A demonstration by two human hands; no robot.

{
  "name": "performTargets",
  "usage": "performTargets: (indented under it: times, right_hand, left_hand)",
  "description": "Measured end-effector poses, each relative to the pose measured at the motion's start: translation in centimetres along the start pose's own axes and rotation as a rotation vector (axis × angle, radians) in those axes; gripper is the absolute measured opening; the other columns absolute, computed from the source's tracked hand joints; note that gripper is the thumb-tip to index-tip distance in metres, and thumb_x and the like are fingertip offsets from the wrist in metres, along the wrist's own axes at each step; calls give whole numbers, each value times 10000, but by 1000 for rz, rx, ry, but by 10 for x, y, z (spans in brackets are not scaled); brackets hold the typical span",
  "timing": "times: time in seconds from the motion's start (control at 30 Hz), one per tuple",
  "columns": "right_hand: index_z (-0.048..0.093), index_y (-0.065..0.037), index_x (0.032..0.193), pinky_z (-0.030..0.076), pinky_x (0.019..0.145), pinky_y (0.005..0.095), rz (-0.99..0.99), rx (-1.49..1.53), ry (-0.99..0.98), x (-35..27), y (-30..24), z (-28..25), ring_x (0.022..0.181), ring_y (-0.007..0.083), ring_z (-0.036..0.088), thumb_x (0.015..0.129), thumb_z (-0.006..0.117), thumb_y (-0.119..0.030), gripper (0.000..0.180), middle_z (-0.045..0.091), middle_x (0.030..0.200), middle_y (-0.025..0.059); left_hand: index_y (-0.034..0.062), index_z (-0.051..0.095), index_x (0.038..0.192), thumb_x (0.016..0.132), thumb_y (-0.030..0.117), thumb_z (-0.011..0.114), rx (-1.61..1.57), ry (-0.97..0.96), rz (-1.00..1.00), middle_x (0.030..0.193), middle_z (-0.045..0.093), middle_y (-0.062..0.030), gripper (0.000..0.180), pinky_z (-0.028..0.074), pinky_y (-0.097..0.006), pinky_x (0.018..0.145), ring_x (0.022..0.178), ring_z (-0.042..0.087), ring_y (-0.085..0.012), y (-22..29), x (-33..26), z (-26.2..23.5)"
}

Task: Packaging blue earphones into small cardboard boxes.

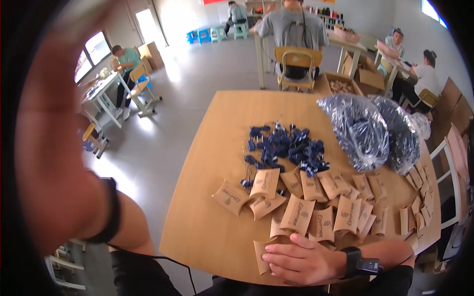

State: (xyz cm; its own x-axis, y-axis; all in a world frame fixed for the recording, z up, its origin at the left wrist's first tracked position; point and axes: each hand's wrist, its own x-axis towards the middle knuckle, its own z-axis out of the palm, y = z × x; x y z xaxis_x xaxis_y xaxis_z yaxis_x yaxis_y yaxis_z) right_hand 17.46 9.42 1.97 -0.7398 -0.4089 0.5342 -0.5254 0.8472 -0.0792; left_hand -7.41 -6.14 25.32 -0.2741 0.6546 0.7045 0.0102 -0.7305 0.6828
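Observation:
My left hand (59,167) is raised very close to the camera at the left, large and blurred, with its fingers smeared near the upper rim. At the table's near edge my right hand (308,261) lies palm down, fingers stretched out, over a brown cardboard pillow box (260,254). More such pillow boxes (297,213) lie heaped just beyond that hand, some overlapping. Behind them is a loose pile of small dark blue fabric items (286,148) with light tips; their exact kind is too small to tell.
Two clear plastic bags (358,133) of dark blue items stand at the back right of the wooden table (197,197). Further pillow boxes (419,217) lie along its right edge. A chair (298,61) with a seated person is beyond the far edge, beside open cartons (340,84).

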Motion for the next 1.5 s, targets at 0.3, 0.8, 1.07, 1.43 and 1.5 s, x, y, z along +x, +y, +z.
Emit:
performTargets:
  times: [0.3, 0.8, 1.07, 1.43, 1.5]
  right_hand:
    - [649, -28, 989, 317, 1068, 567, 58, 114, 65, -11, -5, 10, 1184, 288, 563, 841, 660, -156, 196, 641, 1155, 110]
    - [680, -85, 921, 333, 1074, 511, 169, 61, 27, -9, -1, 16, 1057, 217, 611, 784, 700, -206, 183, 659, 1095, 37]
    - [655, -99, 975, 214, 1139, 499, 148, 67, 9, -15, -4, 26, 1133, 209, 554, 807, 670, -229, 214, 625, 1118, 37]
    - [614, -84, 928, 181, 1133, 541, 139, 153, -42, -12, -4, 21, 1140, 221, 558, 825, 658, -208, 166, 629, 1109, 42]
    - [610, -85, 933, 186, 1130, 549, 110, 137, -60, -10, -1, 19, 1141, 227, 563, 821, 666, -207, 174, 629, 1107, 52]
  left_hand:
    - [-24, 605, 1089, 963, 207, 521, 379, -220, -524, 1109, 649, -122, 276, 480, -364, 884, 1007, 618, -213, -162, -64, 5]
    - [30, 646, 1047, 930, 159, 576, 486, -556, -475, 899, 667, -101, 188, 510, -356, 698, 798, 648, -264, -202, -129, 31]
    - [37, 642, 1055, 874, 110, 626, 587, -544, -285, 917, 674, -82, 196, 524, -344, 726, 834, 650, -259, -203, -143, 23]
    - [33, 662, 925, 859, 99, 637, 858, -354, -91, 885, 670, -109, 96, 509, -385, 718, 817, 638, -298, -224, -135, -11]
    - [36, 665, 916, 871, 101, 626, 870, -321, -117, 879, 669, -114, 88, 503, -387, 714, 804, 634, -304, -230, -132, -13]
